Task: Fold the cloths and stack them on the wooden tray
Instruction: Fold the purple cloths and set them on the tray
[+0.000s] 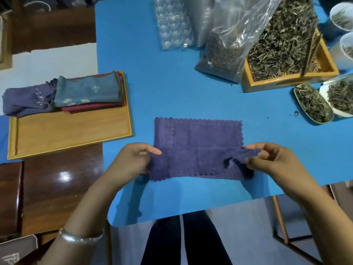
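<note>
Both hands pinch a purple scalloped-edge cloth (198, 148): left hand (131, 159) at its left edge, right hand (273, 159) at its right. Bare blue table (162, 83) lies beyond. Far left, a wooden tray (72, 131) holds folded cloths (89, 92).

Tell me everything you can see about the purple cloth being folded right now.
The purple cloth looks like soft terry with scalloped edges. It lies on the blue table, partly folded, its left side turned in. The left hand and right hand pinch its near portion at either end, lifting it off the table. It sits right of the wooden tray, apart from it.
</note>
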Motion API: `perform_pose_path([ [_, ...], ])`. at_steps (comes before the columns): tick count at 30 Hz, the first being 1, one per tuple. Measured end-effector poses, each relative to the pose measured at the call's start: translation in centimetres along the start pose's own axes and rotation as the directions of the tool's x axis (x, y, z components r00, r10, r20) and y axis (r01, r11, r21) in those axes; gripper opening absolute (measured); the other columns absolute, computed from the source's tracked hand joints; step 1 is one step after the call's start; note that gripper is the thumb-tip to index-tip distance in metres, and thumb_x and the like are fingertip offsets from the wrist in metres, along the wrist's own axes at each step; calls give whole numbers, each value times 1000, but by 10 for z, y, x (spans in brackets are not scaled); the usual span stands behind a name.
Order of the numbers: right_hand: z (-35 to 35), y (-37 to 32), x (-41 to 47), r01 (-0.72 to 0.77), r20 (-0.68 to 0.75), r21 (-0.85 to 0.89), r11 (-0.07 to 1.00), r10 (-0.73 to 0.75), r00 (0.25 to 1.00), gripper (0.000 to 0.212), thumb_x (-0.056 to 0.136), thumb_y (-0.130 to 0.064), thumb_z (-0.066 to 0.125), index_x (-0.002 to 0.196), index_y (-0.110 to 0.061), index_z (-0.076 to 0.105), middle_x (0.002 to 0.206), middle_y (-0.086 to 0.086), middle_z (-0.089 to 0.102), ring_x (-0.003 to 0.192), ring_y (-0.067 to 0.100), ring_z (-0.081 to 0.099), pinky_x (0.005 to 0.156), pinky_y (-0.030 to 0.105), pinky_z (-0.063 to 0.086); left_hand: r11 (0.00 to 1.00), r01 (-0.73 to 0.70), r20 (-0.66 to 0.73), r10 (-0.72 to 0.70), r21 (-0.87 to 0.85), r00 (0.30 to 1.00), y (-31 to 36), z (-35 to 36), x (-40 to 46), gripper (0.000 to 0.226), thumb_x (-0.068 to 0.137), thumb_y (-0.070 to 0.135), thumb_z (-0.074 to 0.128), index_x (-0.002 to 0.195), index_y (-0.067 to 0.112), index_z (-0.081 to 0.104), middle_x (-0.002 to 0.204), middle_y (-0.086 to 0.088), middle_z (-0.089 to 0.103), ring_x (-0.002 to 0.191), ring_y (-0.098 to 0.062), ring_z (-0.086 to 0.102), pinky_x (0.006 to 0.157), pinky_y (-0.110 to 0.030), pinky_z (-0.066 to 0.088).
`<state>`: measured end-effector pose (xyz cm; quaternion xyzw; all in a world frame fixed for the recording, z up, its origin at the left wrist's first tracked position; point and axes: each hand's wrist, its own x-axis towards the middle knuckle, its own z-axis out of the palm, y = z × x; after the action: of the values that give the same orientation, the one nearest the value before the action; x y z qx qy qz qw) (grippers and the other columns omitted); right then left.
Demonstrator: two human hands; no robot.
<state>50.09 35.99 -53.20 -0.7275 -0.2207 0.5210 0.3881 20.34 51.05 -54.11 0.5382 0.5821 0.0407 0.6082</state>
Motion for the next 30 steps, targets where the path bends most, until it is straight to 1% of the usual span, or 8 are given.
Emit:
perform_pose_path([
  [3, -2, -4, 14, 14, -19, -147, 989, -17, 1000, 32, 79, 19, 58, 93, -7, 68, 81, 15, 69, 76, 18, 61, 71, 22, 51, 920, -189, 51, 183, 344, 982, 0, -8, 9, 44, 73, -7, 51, 89, 31, 66, 65, -1, 62, 52, -14, 50, 50, -17, 36],
  [6, -5, -8, 20, 51, -1, -268, 962, -53, 999, 40, 78, 18, 57, 100, -14, 66, 86, 16, 69, 73, 18, 63, 70, 22, 51, 798, -315, 82, 320, 514, 944, -3, -17, 15, 45, 69, 5, 68, 97, 40, 64, 78, 8, 59, 68, -1, 54, 63, -8, 37],
  [9, -6, -9, 25, 85, -33, -326, 941, -101, 994, 35, 79, 13, 62, 93, -19, 66, 88, 12, 72, 68, 11, 68, 71, 21, 53, 716, -427, 93, 456, 553, 885, -5, -17, 20, 24, 71, 16, 78, 89, 29, 68, 92, 8, 50, 92, -6, 50, 82, -17, 38],
  [12, -3, -4, 30, 108, -110, -410, 906, -166, 980, 19, 81, -1, 66, 83, -20, 66, 78, 5, 73, 73, 19, 70, 75, 37, 53, 709, -519, 154, 514, 477, 844, 3, -19, 20, 7, 80, 24, 64, 86, 24, 64, 100, 6, 49, 104, -15, 48, 93, -27, 38],
  [15, 3, -1, 33, 108, -142, -455, 884, -191, 971, 6, 84, -16, 68, 80, -19, 66, 71, 5, 70, 74, 29, 66, 74, 45, 51, 639, -590, 281, 524, 494, 804, 18, -13, 22, 42, 75, 12, 40, 106, 27, 64, 106, 6, 49, 106, -15, 45, 94, -27, 36],
  [23, 11, -1, 32, 119, -210, -538, 834, -270, 939, 13, 90, -20, 59, 77, -16, 58, 70, 7, 65, 73, 30, 63, 69, 42, 48, 391, -275, 146, 327, 878, 934, 34, 3, 41, 37, 96, 43, 32, 98, 21, 61, 96, -7, 52, 98, -28, 54, 76, -34, 44],
  [26, 7, -1, 24, 137, -238, -491, 860, -284, 929, 15, 90, -20, 56, 75, -17, 56, 68, 6, 63, 72, 32, 61, 70, 49, 50, 446, -219, 58, 346, 868, 936, 25, -1, 33, 43, 95, 50, 34, 90, 19, 63, 88, -4, 53, 90, -27, 57, 74, -35, 46],
  [30, 1, 1, 9, 164, -286, -394, 905, -290, 913, 15, 88, -16, 53, 74, -20, 56, 68, -1, 63, 73, 35, 61, 68, 46, 50, 723, -359, 29, 425, 590, 905, 7, -10, 16, 35, 93, 47, 44, 68, 23, 50, 74, 1, 48, 74, -17, 52, 70, -32, 43],
])
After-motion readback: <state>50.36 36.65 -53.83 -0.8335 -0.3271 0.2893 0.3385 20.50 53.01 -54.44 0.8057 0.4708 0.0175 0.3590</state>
